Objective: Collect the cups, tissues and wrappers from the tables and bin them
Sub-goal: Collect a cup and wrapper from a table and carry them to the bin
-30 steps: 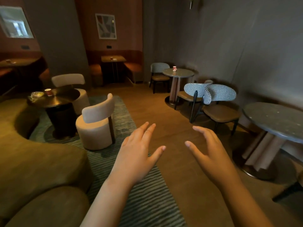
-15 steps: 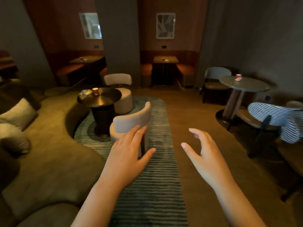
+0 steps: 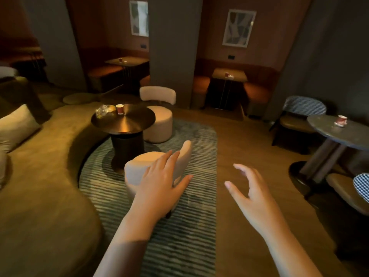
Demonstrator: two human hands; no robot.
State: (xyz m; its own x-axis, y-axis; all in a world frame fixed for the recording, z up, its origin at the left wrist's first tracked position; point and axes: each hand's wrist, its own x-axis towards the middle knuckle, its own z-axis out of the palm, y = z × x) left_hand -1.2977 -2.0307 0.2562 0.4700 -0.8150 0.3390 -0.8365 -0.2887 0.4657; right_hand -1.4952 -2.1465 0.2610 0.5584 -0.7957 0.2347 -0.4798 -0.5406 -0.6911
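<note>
A red paper cup stands on the dark round table ahead on the left, beside a crumpled clear wrapper. Another red cup, with something white at its base, sits on the grey round table at the right. Two far booth tables each carry a small cup. My left hand and my right hand are both held out in front of me, fingers spread, holding nothing.
A cream stool chair stands just past my left hand on the striped rug. A curved olive sofa runs along the left. A second cream chair is behind the dark table. Checked chairs flank the grey table.
The view has swung left and moved forward: the dark table with cup and wrapper is now closer and more central. Both hands stay raised and empty.
</note>
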